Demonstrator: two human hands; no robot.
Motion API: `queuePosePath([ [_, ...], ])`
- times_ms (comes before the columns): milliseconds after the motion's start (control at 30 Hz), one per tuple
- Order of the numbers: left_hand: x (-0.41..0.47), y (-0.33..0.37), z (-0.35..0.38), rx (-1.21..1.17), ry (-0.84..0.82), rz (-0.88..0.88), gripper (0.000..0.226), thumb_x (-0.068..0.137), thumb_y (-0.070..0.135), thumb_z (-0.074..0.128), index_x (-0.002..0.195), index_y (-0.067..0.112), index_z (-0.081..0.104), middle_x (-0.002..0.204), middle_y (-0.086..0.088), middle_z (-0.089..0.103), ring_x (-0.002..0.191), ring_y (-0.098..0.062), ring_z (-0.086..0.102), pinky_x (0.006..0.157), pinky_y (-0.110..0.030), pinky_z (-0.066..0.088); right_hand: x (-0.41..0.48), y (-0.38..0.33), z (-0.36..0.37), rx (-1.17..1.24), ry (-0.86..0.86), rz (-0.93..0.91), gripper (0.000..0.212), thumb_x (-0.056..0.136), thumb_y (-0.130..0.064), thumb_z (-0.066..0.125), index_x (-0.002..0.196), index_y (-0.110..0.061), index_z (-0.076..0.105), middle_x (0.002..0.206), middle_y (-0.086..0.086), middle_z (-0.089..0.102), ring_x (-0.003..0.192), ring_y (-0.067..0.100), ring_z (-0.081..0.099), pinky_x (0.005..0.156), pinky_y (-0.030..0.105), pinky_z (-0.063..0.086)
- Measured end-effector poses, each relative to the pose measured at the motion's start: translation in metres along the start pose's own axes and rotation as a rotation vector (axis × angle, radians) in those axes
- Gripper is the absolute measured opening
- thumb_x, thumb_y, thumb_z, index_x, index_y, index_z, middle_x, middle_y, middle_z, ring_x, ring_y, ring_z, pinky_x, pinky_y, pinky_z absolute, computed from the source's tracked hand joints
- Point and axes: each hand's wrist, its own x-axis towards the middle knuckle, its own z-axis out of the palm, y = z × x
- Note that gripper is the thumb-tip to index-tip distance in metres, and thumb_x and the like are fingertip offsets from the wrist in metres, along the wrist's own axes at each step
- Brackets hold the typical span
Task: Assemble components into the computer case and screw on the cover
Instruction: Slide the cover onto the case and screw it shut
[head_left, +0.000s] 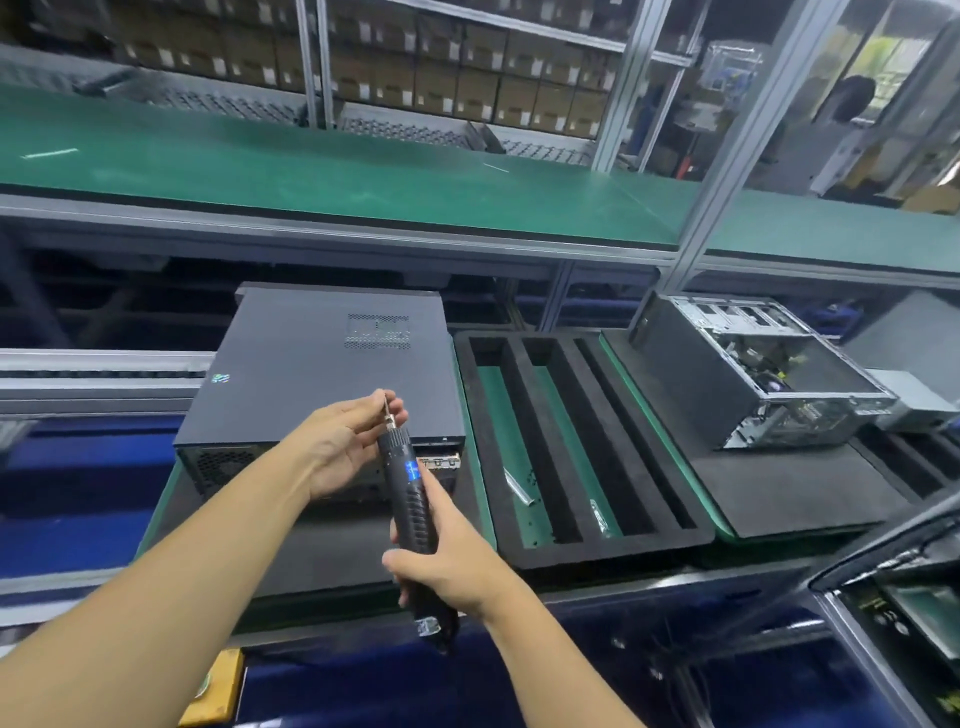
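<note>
A dark grey computer case (322, 364) lies flat on a black foam pallet (322, 545), its cover on top. My right hand (447, 561) grips the black electric screwdriver (408, 478) by its handle, bit pointing up and away over the case's near edge. My left hand (343, 441) pinches the metal bit at the screwdriver's tip with thumb and fingers; whether a screw is between them cannot be told.
A slotted black foam tray (587, 551) to the right holds two small metal parts (517, 486). Farther right an open case (769, 374) shows its internals. A green conveyor belt (363, 171) runs behind. Stacked cartons fill back shelves. Another open chassis (909, 613) sits at bottom right.
</note>
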Motion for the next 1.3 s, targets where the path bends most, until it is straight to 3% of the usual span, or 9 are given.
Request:
queuePosePath([
  [300, -0.022, 0.006, -0.031, 0.166, 0.241, 0.031, 0.015, 0.096, 0.018, 0.062, 0.099, 0.006, 0.072, 0.098, -0.007, 0.076, 0.088, -0.017, 0.073, 0.069, -0.028, 0.058, 0.020, 0.023, 0.038, 0.093, -0.024, 0.026, 0.094, 0.079, -0.012, 0.071, 0.147, -0.063, 0.028, 0.092, 0.001, 0.060, 0.071, 0.022, 0.058, 0.062, 0.039, 0.055],
  [367, -0.026, 0.014, -0.046, 0.425, 0.311, 0.103, 0.015, 0.095, 0.019, 0.065, 0.093, 0.008, 0.076, 0.095, -0.006, 0.076, 0.091, -0.022, 0.072, 0.077, -0.033, 0.059, 0.023, 0.026, 0.046, 0.105, -0.033, 0.024, 0.092, 0.080, -0.010, 0.069, 0.143, -0.065, 0.032, 0.091, 0.001, 0.059, 0.070, 0.023, 0.057, 0.062, 0.039, 0.054],
  [433, -0.028, 0.030, -0.074, 0.872, 0.470, 0.311, 0.016, 0.094, 0.025, 0.065, 0.093, 0.015, 0.078, 0.092, 0.002, 0.076, 0.090, -0.020, 0.071, 0.082, -0.032, 0.057, 0.027, 0.028, 0.053, 0.106, -0.043, 0.039, 0.091, 0.079, -0.010, 0.068, 0.142, -0.066, 0.033, 0.091, 0.000, 0.059, 0.067, 0.023, 0.056, 0.061, 0.038, 0.054],
  [533, -0.027, 0.059, -0.122, 1.302, 0.553, 0.609, 0.024, 0.094, 0.024, 0.063, 0.117, 0.022, 0.071, 0.125, 0.003, 0.066, 0.114, -0.018, 0.059, 0.098, -0.033, 0.044, 0.028, 0.031, 0.072, 0.112, -0.049, 0.075, 0.092, 0.079, -0.010, 0.069, 0.144, -0.064, 0.033, 0.093, 0.000, 0.059, 0.068, 0.022, 0.056, 0.061, 0.037, 0.054],
  [600, -0.018, 0.066, -0.149, 1.556, 0.415, 0.462, 0.040, 0.094, 0.033, 0.063, 0.133, 0.032, 0.059, 0.155, 0.004, 0.039, 0.142, -0.023, 0.034, 0.111, -0.045, 0.031, 0.029, 0.035, 0.088, 0.104, -0.048, 0.081, 0.092, 0.079, -0.011, 0.069, 0.144, -0.065, 0.032, 0.092, -0.001, 0.059, 0.069, 0.021, 0.055, 0.059, 0.036, 0.055],
  [667, -0.012, 0.061, -0.168, 1.731, 0.275, 0.197, 0.050, 0.092, 0.049, 0.059, 0.140, 0.051, 0.045, 0.165, 0.012, 0.008, 0.152, -0.024, 0.007, 0.116, -0.053, 0.019, 0.030, 0.041, 0.105, 0.089, -0.049, 0.101, 0.092, 0.079, -0.013, 0.071, 0.142, -0.067, 0.032, 0.092, -0.002, 0.059, 0.068, 0.020, 0.057, 0.059, 0.036, 0.055],
  [733, -0.008, 0.048, -0.183, 1.661, 0.200, 0.116, 0.054, 0.093, 0.050, 0.058, 0.141, 0.059, 0.036, 0.164, 0.017, -0.004, 0.152, -0.028, -0.004, 0.118, -0.057, 0.014, 0.031, 0.045, 0.116, 0.080, -0.047, 0.129, 0.091, 0.079, -0.014, 0.071, 0.142, -0.068, 0.032, 0.094, -0.002, 0.059, 0.065, 0.019, 0.058, 0.059, 0.035, 0.055],
  [867, -0.003, 0.032, -0.195, 1.450, 0.213, 0.307, 0.050, 0.097, 0.036, 0.060, 0.143, 0.049, 0.043, 0.165, 0.011, 0.001, 0.148, -0.039, 0.008, 0.121, -0.052, 0.013, 0.034, 0.049, 0.127, 0.053, -0.026, 0.180, 0.093, 0.080, -0.015, 0.071, 0.145, -0.066, 0.029, 0.093, -0.001, 0.059, 0.065, 0.021, 0.057, 0.061, 0.037, 0.056],
  [1300, -0.003, 0.026, -0.195, 1.372, 0.258, 0.383, 0.050, 0.096, 0.031, 0.063, 0.143, 0.039, 0.049, 0.165, 0.009, 0.010, 0.148, -0.036, 0.016, 0.120, -0.050, 0.020, 0.048, 0.055, 0.142, 0.055, 0.067, 0.199, 0.091, 0.079, -0.016, 0.071, 0.144, -0.065, 0.031, 0.094, 0.001, 0.061, 0.064, 0.021, 0.059, 0.060, 0.033, 0.055],
])
